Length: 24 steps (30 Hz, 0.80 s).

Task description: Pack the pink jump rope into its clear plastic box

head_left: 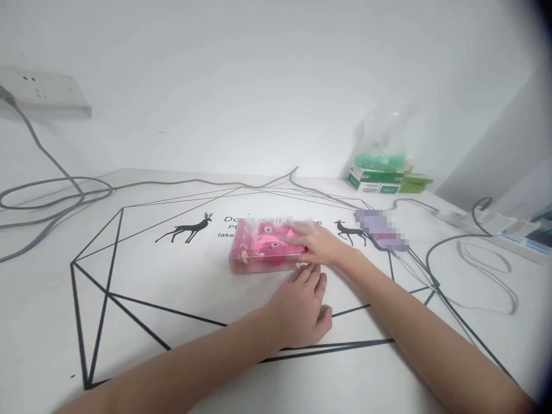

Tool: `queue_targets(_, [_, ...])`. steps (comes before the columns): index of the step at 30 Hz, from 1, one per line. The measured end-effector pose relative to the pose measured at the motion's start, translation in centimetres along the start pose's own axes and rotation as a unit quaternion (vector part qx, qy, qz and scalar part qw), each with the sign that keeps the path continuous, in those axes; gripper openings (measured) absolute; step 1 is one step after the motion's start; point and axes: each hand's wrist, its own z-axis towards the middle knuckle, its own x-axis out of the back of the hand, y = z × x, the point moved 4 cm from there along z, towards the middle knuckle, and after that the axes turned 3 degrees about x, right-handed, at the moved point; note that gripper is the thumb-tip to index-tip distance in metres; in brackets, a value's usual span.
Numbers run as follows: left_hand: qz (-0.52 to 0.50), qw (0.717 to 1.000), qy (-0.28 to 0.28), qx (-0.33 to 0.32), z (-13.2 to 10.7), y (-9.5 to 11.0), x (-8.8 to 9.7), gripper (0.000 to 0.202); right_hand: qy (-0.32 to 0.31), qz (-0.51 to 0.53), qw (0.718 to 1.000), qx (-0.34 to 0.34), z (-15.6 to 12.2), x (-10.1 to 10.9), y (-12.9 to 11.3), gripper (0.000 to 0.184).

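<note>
A clear plastic box with pink items inside lies on the white table, which is printed with black lines and deer figures. My right hand rests on the box's right end, fingers laid over its top and gripping it. My left hand lies just in front of the box's right corner, fingers stretched out towards it and flat on the table, holding nothing.
Grey cables loop across the back left from a wall socket. Green and white boxes under a clear bag sit at the back right. A power strip and more cables lie at right.
</note>
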Motion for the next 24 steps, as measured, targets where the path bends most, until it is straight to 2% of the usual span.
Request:
queue_targets(5, [-0.004, 1.000, -0.002, -0.003, -0.1, -0.1, -0.4, 0.056, 0.009, 0.005, 1.000, -0.021, 0.0, 0.7, 0.3, 0.048])
queue_targets(14, [-0.011, 1.000, -0.017, 0.000, 0.0, 0.0, -0.1, 0.057, 0.006, 0.004, 1.000, -0.012, -0.6, 2.0, 0.6, 0.041])
queue_targets(20, [-0.006, 1.000, -0.012, 0.002, 0.1, 0.0, 0.0, 0.057, -0.017, -0.004, 1.000, -0.015, -0.8, 1.1, 0.4, 0.056])
queue_targets(24, [-0.008, 1.000, -0.015, 0.003, 0.1, 0.0, 0.0, 0.057, -0.037, -0.017, 0.999, -0.021, -0.6, -0.1, 0.2, 0.073])
